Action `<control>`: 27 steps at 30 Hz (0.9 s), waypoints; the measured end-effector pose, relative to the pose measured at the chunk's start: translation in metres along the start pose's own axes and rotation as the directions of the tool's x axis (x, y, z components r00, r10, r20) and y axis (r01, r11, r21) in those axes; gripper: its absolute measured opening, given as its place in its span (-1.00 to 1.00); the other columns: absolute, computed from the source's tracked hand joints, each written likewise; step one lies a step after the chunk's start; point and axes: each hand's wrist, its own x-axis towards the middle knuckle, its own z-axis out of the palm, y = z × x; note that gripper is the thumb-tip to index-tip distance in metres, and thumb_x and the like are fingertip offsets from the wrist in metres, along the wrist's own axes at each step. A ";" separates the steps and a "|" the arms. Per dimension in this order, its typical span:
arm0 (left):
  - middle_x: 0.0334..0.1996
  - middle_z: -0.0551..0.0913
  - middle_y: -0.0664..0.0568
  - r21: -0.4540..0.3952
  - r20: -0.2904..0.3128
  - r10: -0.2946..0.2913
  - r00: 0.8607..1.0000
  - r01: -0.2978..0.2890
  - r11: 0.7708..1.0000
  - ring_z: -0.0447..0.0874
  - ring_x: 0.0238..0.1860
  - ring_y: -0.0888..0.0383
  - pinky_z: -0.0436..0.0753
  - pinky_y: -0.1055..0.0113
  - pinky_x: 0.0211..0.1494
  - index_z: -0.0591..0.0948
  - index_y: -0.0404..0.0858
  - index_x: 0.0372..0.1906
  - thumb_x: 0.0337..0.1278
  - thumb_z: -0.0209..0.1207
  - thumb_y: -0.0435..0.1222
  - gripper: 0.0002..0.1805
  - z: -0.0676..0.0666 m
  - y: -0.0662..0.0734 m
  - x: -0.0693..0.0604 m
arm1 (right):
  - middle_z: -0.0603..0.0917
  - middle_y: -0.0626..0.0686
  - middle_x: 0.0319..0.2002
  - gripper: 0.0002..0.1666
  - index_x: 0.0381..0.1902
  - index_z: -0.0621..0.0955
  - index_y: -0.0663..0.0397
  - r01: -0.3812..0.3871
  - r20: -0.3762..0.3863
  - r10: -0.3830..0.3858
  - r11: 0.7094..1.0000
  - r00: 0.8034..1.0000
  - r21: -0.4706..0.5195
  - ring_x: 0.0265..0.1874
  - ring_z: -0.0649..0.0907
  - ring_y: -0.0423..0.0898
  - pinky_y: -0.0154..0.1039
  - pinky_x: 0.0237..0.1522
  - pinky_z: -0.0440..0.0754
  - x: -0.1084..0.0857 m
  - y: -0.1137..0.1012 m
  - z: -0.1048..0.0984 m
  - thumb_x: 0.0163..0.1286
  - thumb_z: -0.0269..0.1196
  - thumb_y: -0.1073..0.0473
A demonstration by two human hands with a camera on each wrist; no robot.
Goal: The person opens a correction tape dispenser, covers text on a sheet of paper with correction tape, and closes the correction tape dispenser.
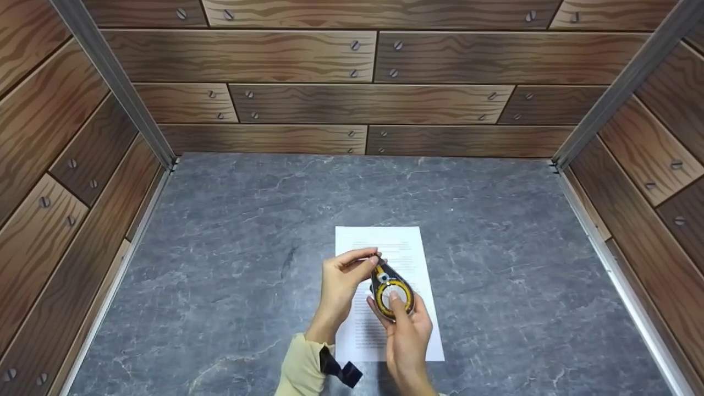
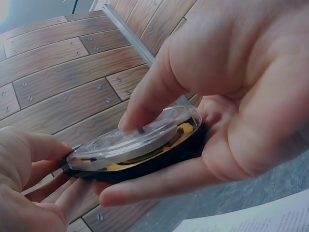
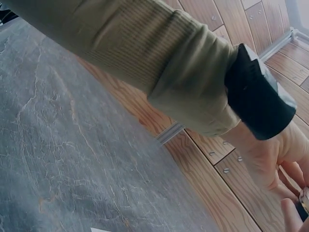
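A teardrop-shaped correction tape, black and yellow with a clear cover, is held between both hands above a printed sheet of paper. My left hand pinches its narrow tip between thumb and fingers. The wide end lies in my right hand, thumb on the round clear face and fingers underneath. The left wrist view shows the correction tape from its side, off the surface. In the right wrist view the left hand reaches to the lower right, where only an edge of the correction tape shows.
The sheet lies flat on a grey marbled tabletop. Wood-patterned walls with metal corner posts stand at the back and both sides. A black strap hangs at the left sleeve's cuff.
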 end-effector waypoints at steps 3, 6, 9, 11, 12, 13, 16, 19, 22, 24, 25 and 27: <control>-0.15 0.71 -0.38 0.015 -0.009 0.001 1.000 0.000 1.000 0.78 -0.18 -0.06 0.74 0.20 -0.15 0.70 -0.53 -0.08 0.15 0.30 -0.49 -0.76 0.001 -0.002 -0.002 | 0.40 0.38 0.12 -0.55 0.24 0.26 0.59 0.006 -0.009 -0.006 1.000 1.000 0.014 0.02 0.64 0.12 0.07 0.06 0.63 -0.001 0.000 0.001 0.47 0.03 0.47; -0.18 0.72 -0.36 0.028 -0.027 0.000 1.000 0.000 1.000 0.79 -0.20 -0.03 0.74 0.24 -0.17 0.70 -0.51 -0.09 0.15 0.31 -0.48 -0.76 0.002 -0.003 -0.003 | 0.39 0.38 0.13 -0.55 0.24 0.25 0.59 0.002 -0.011 -0.001 1.000 1.000 0.029 0.02 0.64 0.13 0.08 0.06 0.63 -0.001 0.001 0.002 0.47 0.02 0.48; -0.19 0.73 -0.35 0.048 -0.021 -0.003 1.000 0.004 0.999 0.79 -0.21 -0.03 0.74 0.24 -0.17 0.72 -0.48 -0.10 0.15 0.31 -0.47 -0.78 0.002 -0.001 -0.002 | 0.40 0.39 0.13 -0.55 0.24 0.24 0.60 -0.015 0.007 0.015 1.000 1.000 0.027 0.02 0.65 0.14 0.10 0.07 0.61 0.000 0.001 0.000 0.47 0.01 0.48; -0.17 0.72 -0.35 0.060 0.004 0.000 1.000 0.000 0.998 0.78 -0.19 -0.06 0.74 0.23 -0.15 0.71 -0.48 -0.10 0.16 0.30 -0.48 -0.78 0.001 0.002 0.000 | 0.44 0.37 0.12 -0.56 0.23 0.27 0.59 -0.030 0.022 0.031 0.999 0.999 -0.022 -0.02 0.67 0.11 0.08 0.06 0.63 0.002 -0.001 -0.002 0.47 0.04 0.46; -0.17 0.72 -0.33 0.066 0.020 0.006 1.000 -0.007 0.998 0.78 -0.19 -0.07 0.74 0.22 -0.15 0.71 -0.48 -0.09 0.16 0.30 -0.48 -0.78 0.001 0.003 0.001 | 0.49 0.36 0.09 -0.57 0.20 0.31 0.58 -0.033 0.027 0.035 0.997 0.999 -0.072 -0.06 0.68 0.09 0.06 0.03 0.65 0.003 -0.003 -0.003 0.46 0.07 0.45; -0.16 0.72 -0.33 0.070 0.035 0.014 0.999 -0.017 0.997 0.78 -0.18 -0.08 0.74 0.21 -0.13 0.71 -0.49 -0.09 0.16 0.30 -0.49 -0.78 0.001 0.005 0.003 | 0.55 0.33 0.04 -0.59 0.17 0.36 0.58 -0.029 0.034 0.034 0.991 0.999 -0.131 -0.10 0.70 0.06 0.02 0.00 0.68 0.005 -0.004 -0.005 0.44 0.11 0.44; -0.14 0.71 -0.33 0.088 0.069 0.040 0.997 -0.046 0.995 0.78 -0.18 -0.08 0.74 0.21 -0.10 0.70 -0.52 -0.08 0.15 0.30 -0.50 -0.76 0.002 0.008 0.007 | 0.66 0.20 -0.15 -0.63 0.06 0.52 0.51 0.010 0.047 0.007 0.933 0.999 -0.361 -0.26 0.69 -0.08 -0.20 -0.20 0.73 0.012 -0.010 -0.011 0.35 0.26 0.38; -0.13 0.71 -0.33 0.106 0.090 0.049 0.995 -0.058 0.993 0.78 -0.19 -0.07 0.73 0.21 -0.07 0.70 -0.52 -0.08 0.15 0.30 -0.51 -0.76 0.004 0.007 0.011 | 0.69 0.12 -0.28 -0.62 0.04 0.60 0.42 0.074 0.082 -0.037 0.847 0.996 -0.527 -0.46 0.59 -0.21 -0.39 -0.49 0.57 0.020 -0.015 -0.019 0.28 0.35 0.35; -0.13 0.71 -0.33 0.141 0.104 0.055 0.993 -0.069 0.988 0.77 -0.18 -0.08 0.73 0.21 -0.09 0.69 -0.51 -0.04 0.20 0.27 -0.48 -0.75 0.005 0.001 0.015 | 0.70 0.10 -0.32 -0.57 0.09 0.58 0.42 0.105 0.128 -0.038 0.817 0.991 -0.567 -0.60 0.46 -0.26 -0.46 -0.65 0.37 0.028 -0.020 -0.026 0.28 0.36 0.35; -0.12 0.70 -0.33 0.215 0.120 0.077 0.990 -0.102 0.971 0.77 -0.17 -0.10 0.74 0.22 -0.10 0.66 -0.49 0.04 0.31 0.20 -0.43 -0.73 0.003 -0.006 0.016 | 0.72 0.08 -0.33 -0.54 0.12 0.54 0.46 0.099 0.145 -0.022 0.830 0.989 -0.549 -0.66 0.44 -0.26 -0.46 -0.69 0.34 0.033 -0.024 -0.032 0.29 0.34 0.38; -0.11 0.71 -0.30 0.286 0.132 0.097 0.986 -0.132 0.949 0.77 -0.16 -0.10 0.73 0.23 -0.10 0.64 -0.48 0.08 0.37 0.15 -0.40 -0.71 0.000 -0.010 0.016 | 0.72 0.07 -0.34 -0.55 0.11 0.53 0.48 0.094 0.145 -0.018 0.840 0.989 -0.535 -0.67 0.45 -0.26 -0.46 -0.69 0.35 0.038 -0.026 -0.036 0.30 0.33 0.39; -0.03 0.69 -0.27 0.474 0.180 0.143 0.973 -0.213 0.855 0.74 -0.06 -0.08 0.71 0.23 -0.03 0.59 -0.45 0.17 0.45 0.06 -0.35 -0.66 -0.010 -0.020 0.014 | 0.73 0.02 -0.38 -0.60 0.07 0.54 0.50 0.093 0.127 -0.031 0.850 0.991 -0.518 -0.68 0.47 -0.25 -0.45 -0.69 0.38 0.047 -0.029 -0.046 0.31 0.31 0.40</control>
